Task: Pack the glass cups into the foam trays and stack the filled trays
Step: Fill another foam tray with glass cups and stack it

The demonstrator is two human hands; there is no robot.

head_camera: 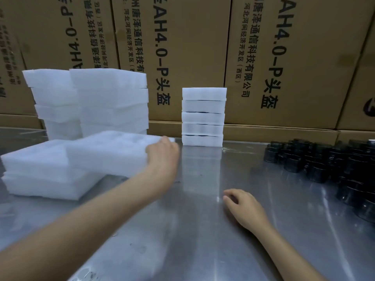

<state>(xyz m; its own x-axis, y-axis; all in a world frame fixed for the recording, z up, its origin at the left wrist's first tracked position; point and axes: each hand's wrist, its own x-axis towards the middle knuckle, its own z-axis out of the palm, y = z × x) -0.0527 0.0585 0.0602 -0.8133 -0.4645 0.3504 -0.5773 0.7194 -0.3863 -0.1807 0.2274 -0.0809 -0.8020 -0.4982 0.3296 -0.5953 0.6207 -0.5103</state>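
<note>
My left hand (162, 153) grips the right end of a white foam tray (109, 153), which sits tilted on a low pile of foam trays (40, 179) at the left. The tray's hollows look empty. My right hand (243, 207) rests on the metal table (192, 230), fingers loosely curled, holding nothing. A stack of several filled foam trays (203, 117) stands at the back centre, dark cups showing in the gaps. Many dark glass cups (328, 165) crowd the table at the right.
Two tall stacks of empty foam trays (91, 102) stand at the back left. A wall of brown cardboard boxes (284, 57) closes off the far side of the table. Bare table lies between the low pile and the cups.
</note>
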